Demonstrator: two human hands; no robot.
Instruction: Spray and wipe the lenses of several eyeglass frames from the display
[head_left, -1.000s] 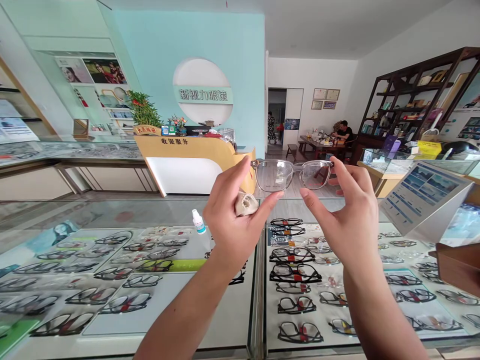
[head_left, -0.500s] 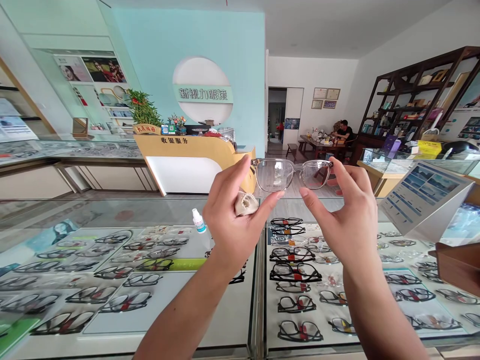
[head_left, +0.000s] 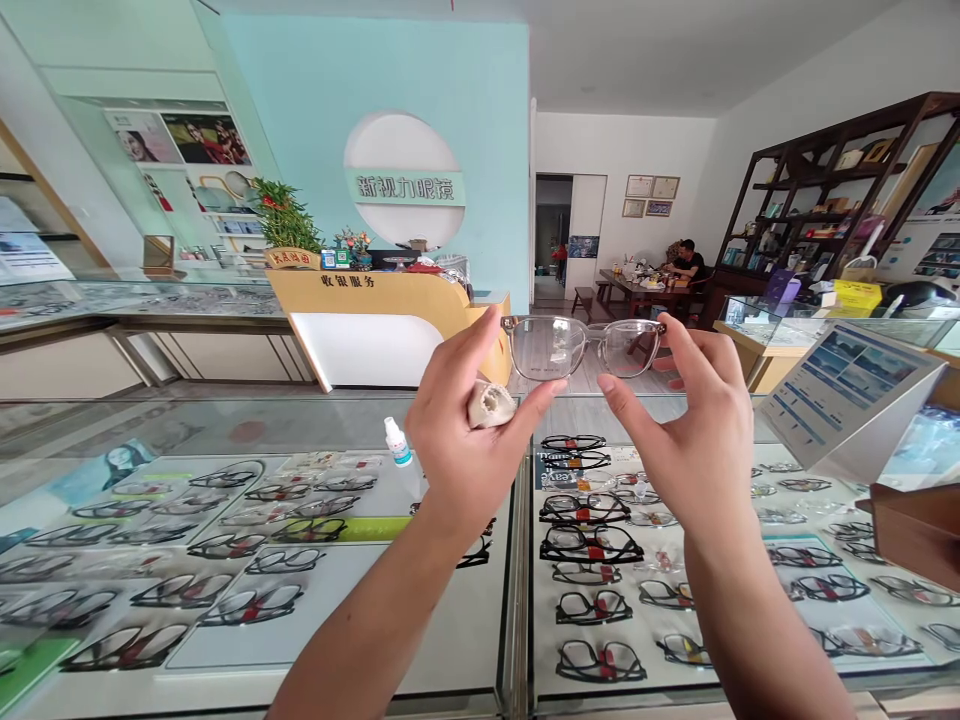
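Observation:
A pair of clear-framed eyeglasses [head_left: 549,347] is held up level in front of me, above the glass display counter. My left hand [head_left: 469,430] is closed on its left end, with the thumb by the lower rim of the left lens. A rolled pale cloth [head_left: 493,405] is tucked in the palm of that same hand. At the other end, my right hand [head_left: 694,420] grips the right hinge between its fingers, thumb just under the right lens. A small white dropper bottle [head_left: 398,443] with a blue label stands on the counter, left of my left hand.
Under the glass counter [head_left: 465,640] lie rows of eyeglasses [head_left: 592,545]. A slanted display sign [head_left: 851,400] and a brown box [head_left: 919,535] stand at the right. Beyond are a yellow-and-white reception desk [head_left: 375,340] and a person [head_left: 686,265] seated at a dark table.
Almost nothing differs. The eyeglasses and both hands stay in nearly the same place, with only a very slight shift of the hands and the view.

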